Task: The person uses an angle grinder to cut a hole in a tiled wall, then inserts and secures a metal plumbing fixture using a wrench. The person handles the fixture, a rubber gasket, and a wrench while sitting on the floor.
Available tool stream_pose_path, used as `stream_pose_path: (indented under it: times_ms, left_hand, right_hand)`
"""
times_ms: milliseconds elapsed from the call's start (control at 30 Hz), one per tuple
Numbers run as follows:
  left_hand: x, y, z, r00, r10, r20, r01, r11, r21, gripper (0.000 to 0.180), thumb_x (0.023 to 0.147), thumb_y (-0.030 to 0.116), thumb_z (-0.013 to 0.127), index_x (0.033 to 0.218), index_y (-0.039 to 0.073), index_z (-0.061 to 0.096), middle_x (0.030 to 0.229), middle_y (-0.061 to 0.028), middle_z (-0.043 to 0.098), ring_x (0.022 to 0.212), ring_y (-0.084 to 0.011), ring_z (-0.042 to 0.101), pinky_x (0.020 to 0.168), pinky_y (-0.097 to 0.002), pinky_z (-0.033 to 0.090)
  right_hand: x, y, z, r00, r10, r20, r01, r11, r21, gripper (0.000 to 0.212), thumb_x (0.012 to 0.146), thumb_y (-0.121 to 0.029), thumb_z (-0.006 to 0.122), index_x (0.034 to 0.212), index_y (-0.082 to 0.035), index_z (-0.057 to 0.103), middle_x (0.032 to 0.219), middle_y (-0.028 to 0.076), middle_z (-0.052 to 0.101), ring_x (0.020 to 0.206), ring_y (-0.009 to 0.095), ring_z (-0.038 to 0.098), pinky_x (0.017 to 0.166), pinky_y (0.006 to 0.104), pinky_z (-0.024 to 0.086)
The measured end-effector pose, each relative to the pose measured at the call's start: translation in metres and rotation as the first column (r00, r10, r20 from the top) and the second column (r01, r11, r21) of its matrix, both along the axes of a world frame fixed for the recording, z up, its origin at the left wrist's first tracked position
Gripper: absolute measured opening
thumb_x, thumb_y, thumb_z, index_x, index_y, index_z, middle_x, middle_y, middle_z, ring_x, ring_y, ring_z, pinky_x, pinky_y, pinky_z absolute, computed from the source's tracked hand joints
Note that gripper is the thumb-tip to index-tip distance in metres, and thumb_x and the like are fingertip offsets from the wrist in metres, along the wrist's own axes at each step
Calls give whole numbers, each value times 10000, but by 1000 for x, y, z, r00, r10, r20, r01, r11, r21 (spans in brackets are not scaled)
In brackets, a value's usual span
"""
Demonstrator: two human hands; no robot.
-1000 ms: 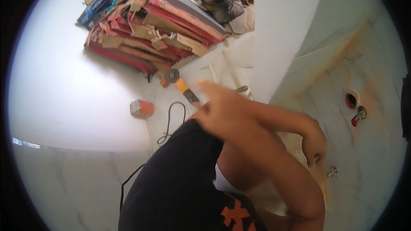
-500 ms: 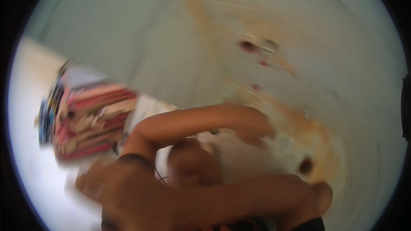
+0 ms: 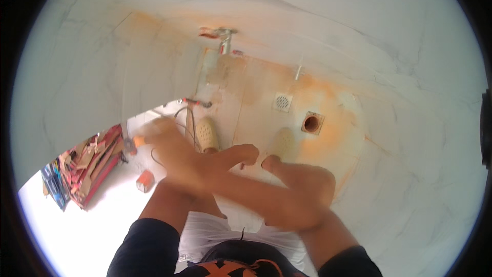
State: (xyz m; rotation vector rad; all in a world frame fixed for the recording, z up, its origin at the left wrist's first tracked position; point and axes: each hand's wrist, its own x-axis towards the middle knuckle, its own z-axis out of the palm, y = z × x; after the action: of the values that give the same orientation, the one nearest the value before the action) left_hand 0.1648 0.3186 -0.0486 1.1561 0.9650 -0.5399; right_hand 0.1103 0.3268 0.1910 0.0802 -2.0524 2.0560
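Observation:
My forearms cross in front of me, the right one over the left. My left hand (image 3: 248,154) is curled closed above the floor between my feet. A small reddish bit (image 3: 242,166) shows just under its fingers; whether it is held cannot be made out. My right hand (image 3: 163,132) reaches across to the left and is smeared by motion, so its fingers are unclear. By its fingertips is an orange and grey object (image 3: 131,145), too blurred to name. A black-and-red tool (image 3: 197,102) with a dark cable (image 3: 190,123) lies beyond that hand.
A metal tap (image 3: 225,38) with a red handle and a smaller fitting (image 3: 299,72) stick out of the wall. The stained floor has a white drain grate (image 3: 282,102) and an open drain hole (image 3: 311,123). Flattened cardboard (image 3: 97,166) and an orange-red box (image 3: 145,180) lie left.
My view has swung and sharpened, bringing my feet and the floor drains into sight. Both forearms stay crossed; my right hand has shifted farther forward, and my left hand sits more to the left in view.

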Motion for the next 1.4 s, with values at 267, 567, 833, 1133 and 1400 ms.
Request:
stream_pose_path:
  times_ms: [267,567,833,1133,1400]
  left_hand:
    - [38,-65,120,-219,976,-15,-975,-220,-19,390,1033,201,599,1376,17,589,1294,-135,660,1192,-165,636,978,-321,524]
    - [104,-145,186,353,919,178,-570,60,819,538,1085,410,569,1471,39,517,1469,-179,573,1323,-333,583,1079,-466,469]
    - [86,-230,187,-812,570,-127,-496,-788,-366,503,1080,238,543,1462,-86,490,1384,-151,601,1223,-263,614,1051,-399,492]
    - [69,-311,221,-816,567,-108,-540,-817,-203,353,1067,167,530,1346,-37,603,1231,-186,703,1073,-236,698,933,-353,563]
    - [95,-448,238,-924,287,-253,-268,-958,-105,403,1043,38,392,1415,-26,532,1302,-252,642,1074,-327,722,906,-415,600]
  right_hand:
    - [205,73,-137,359,-265,895,654,756,-38,569,904,-125,774,1402,-2,527,1221,94,692,1150,173,649,919,322,556]
    - [184,-7,-99,335,56,941,934,109,-339,628,1070,-485,555,1462,-4,460,1347,187,606,1191,297,630,1015,418,523]
    - [104,-70,21,331,-94,939,388,921,-44,496,1043,-368,653,1393,-25,578,1247,194,689,1114,280,684,1009,399,534]
    - [147,-130,-49,389,-233,891,-156,937,313,444,931,-256,754,1309,-46,656,1044,168,763,984,304,741,850,407,587]
    - [154,-81,-73,418,-264,869,-559,679,475,463,867,-247,779,1283,-80,662,949,174,767,908,343,748,834,442,579]
